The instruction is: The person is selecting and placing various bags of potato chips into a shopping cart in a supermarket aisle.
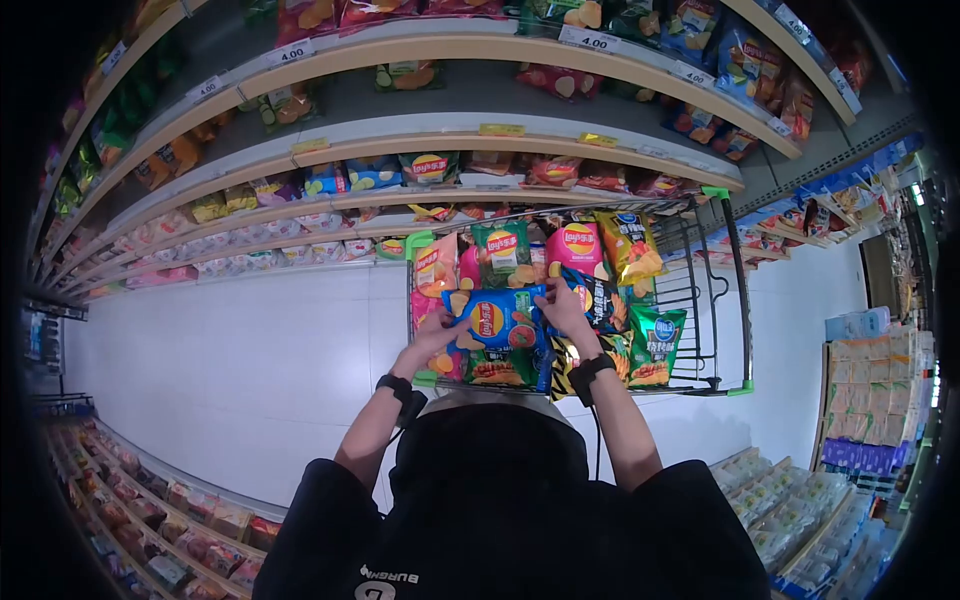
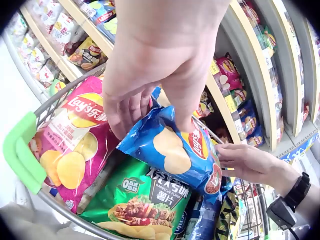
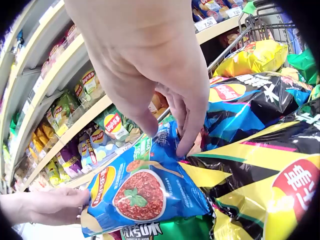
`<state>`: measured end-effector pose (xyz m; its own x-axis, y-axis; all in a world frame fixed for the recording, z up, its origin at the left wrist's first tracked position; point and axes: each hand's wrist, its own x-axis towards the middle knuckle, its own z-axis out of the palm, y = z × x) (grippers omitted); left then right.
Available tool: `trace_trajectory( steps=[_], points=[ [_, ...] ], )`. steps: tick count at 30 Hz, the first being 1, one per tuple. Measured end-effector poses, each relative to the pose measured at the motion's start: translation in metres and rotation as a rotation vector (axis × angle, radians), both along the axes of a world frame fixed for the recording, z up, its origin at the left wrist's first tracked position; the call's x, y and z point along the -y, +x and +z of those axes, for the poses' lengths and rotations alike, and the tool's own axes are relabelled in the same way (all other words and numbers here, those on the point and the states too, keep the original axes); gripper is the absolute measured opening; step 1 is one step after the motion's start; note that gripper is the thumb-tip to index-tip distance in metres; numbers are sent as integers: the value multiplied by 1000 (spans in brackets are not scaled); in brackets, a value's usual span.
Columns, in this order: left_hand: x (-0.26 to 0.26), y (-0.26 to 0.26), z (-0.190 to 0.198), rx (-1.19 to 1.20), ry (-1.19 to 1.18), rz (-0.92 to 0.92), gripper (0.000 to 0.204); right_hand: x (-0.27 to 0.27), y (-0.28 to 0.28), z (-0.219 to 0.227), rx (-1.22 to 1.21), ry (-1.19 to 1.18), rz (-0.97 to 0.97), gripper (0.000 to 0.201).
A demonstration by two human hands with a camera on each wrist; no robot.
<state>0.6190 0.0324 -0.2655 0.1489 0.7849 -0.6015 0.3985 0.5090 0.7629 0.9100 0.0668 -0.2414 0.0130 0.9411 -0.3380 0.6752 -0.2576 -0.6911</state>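
Note:
A blue bag of Lay's chips (image 1: pixel 492 318) lies between my two hands, over other chip bags in the shopping cart. My left hand (image 1: pixel 432 336) grips its left end, thumb on the front and fingers round the edge. At the opposite end, my right hand (image 1: pixel 566 306) pinches the bag's edge between thumb and fingers, as the right wrist view shows. Beneath the blue bag is a green barbecue-flavor bag (image 2: pixel 140 200). A magenta Lay's bag (image 2: pixel 75 145) stands beside my left hand. Black and yellow bags (image 3: pixel 260 175) lie by my right hand.
The wire cart (image 1: pixel 712 340) has green corner pieces. More chip bags fill its left part, among them a pink one (image 1: pixel 577 248) and a yellow one (image 1: pixel 630 250). Shelves (image 1: pixel 400 48) of chips with price tags run along the far side. Stacked goods (image 1: pixel 870 385) stand at right.

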Motion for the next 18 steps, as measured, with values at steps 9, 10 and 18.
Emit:
trace_trajectory(
  steps=[9,10,18],
  points=[
    [-22,-3,-18,153,-106,354,25,-15,16,-1,-328,-251,-221,25],
    [-24,-2,-21,156,-107,360,24,-17,20,-3,-338,-290,-232,23],
    [-24,6,-42,76,15,420,16,-14,36,-6,-496,-404,-266,22]
  ],
)
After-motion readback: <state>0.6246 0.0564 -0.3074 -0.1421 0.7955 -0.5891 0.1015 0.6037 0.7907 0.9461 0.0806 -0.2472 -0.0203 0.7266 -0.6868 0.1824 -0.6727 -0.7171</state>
